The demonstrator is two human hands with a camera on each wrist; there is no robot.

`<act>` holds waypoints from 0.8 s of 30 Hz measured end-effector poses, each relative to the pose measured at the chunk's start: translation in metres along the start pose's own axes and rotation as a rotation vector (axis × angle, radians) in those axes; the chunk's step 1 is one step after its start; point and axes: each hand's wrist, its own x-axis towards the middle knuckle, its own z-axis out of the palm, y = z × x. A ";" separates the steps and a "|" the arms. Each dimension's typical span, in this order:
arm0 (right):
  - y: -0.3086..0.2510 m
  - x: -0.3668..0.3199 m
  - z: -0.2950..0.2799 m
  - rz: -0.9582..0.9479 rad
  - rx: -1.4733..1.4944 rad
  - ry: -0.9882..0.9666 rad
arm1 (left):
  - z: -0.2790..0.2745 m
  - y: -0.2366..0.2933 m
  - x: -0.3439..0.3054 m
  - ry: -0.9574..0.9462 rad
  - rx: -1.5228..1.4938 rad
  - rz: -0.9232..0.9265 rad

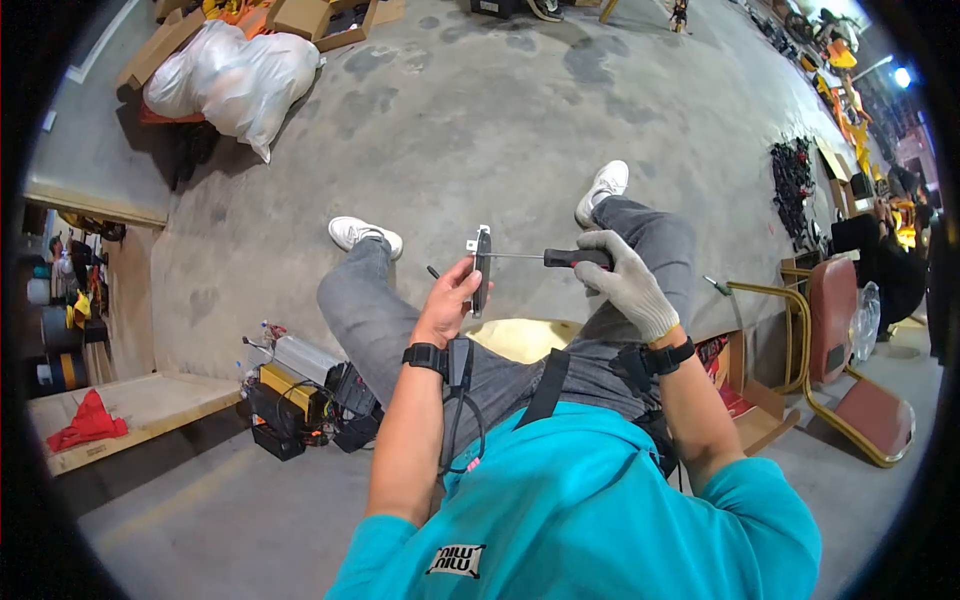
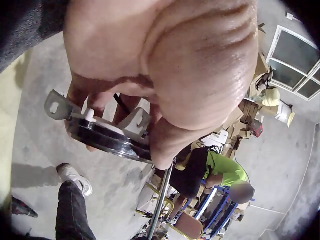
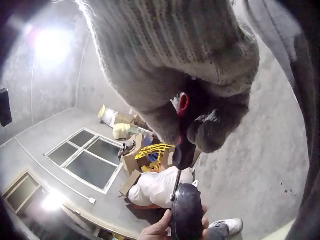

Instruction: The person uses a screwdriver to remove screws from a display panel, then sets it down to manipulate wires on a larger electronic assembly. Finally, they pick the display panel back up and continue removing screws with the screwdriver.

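Observation:
My bare left hand (image 1: 447,302) grips a slim black part (image 1: 483,268) upright between thumb and fingers, over the space between the knees. Its glossy black rim curves in the left wrist view, with a pale metal tab (image 2: 58,105) at one end. A short dark rod (image 1: 433,271) pokes out beside the left fingers. In a grey knit glove, my right hand (image 1: 636,288) holds a screwdriver (image 1: 575,258) by its black and red handle. The screwdriver's shaft (image 2: 161,200) runs level to the black part, its tip right at the part's side. In the right wrist view, the part's dark rounded face (image 3: 186,212) shows.
A pale yellow seat (image 1: 525,338) lies between the legs. Left on the floor stands machinery (image 1: 305,385) with loose wires; a wooden ledge (image 1: 160,410) holds red cloth. A chair (image 1: 835,330) and an opened carton (image 1: 750,400) stand right. White bags (image 1: 235,80) sit far left.

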 end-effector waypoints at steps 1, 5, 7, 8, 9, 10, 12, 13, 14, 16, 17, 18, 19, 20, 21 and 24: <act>0.000 0.001 0.000 -0.024 0.004 0.002 | 0.001 0.002 0.000 0.009 0.004 -0.003; -0.004 0.001 0.000 0.000 0.034 -0.022 | 0.001 0.000 -0.001 0.033 -0.016 -0.003; -0.007 0.004 -0.002 0.010 0.022 -0.035 | 0.000 0.000 0.001 -0.001 -0.032 0.022; -0.008 0.002 -0.002 0.024 0.013 -0.039 | 0.000 -0.001 0.000 0.007 -0.040 0.019; -0.012 0.001 -0.002 0.018 0.018 -0.042 | 0.000 -0.001 -0.001 0.005 -0.024 0.010; -0.014 0.001 -0.003 0.017 0.013 -0.047 | 0.001 0.001 0.001 0.000 -0.007 0.004; -0.016 0.000 -0.004 0.049 0.006 -0.066 | 0.001 0.001 0.002 -0.001 -0.011 0.009; -0.016 0.000 -0.004 0.051 0.003 -0.069 | 0.001 0.001 0.002 -0.005 -0.011 0.012; -0.017 0.001 -0.004 0.088 0.027 -0.059 | 0.000 0.002 0.004 -0.003 -0.014 0.015; -0.016 0.000 -0.004 0.130 0.048 -0.053 | 0.000 0.002 0.002 -0.014 0.015 0.004; -0.016 0.002 -0.006 0.156 0.044 -0.060 | 0.001 0.003 0.003 -0.013 0.013 0.009; -0.017 0.005 -0.006 0.181 0.040 -0.067 | 0.002 0.003 0.004 -0.013 -0.015 0.021; -0.018 0.004 -0.005 0.182 0.038 -0.069 | 0.003 0.001 0.004 -0.013 -0.043 0.027; -0.019 0.002 -0.001 0.158 0.058 -0.062 | 0.003 0.000 0.003 -0.012 -0.046 0.025; -0.021 0.002 0.001 0.131 0.077 -0.055 | 0.004 0.002 0.003 0.013 -0.045 0.017; -0.020 0.005 -0.001 0.056 0.004 -0.105 | 0.008 0.005 0.000 0.080 -0.031 0.005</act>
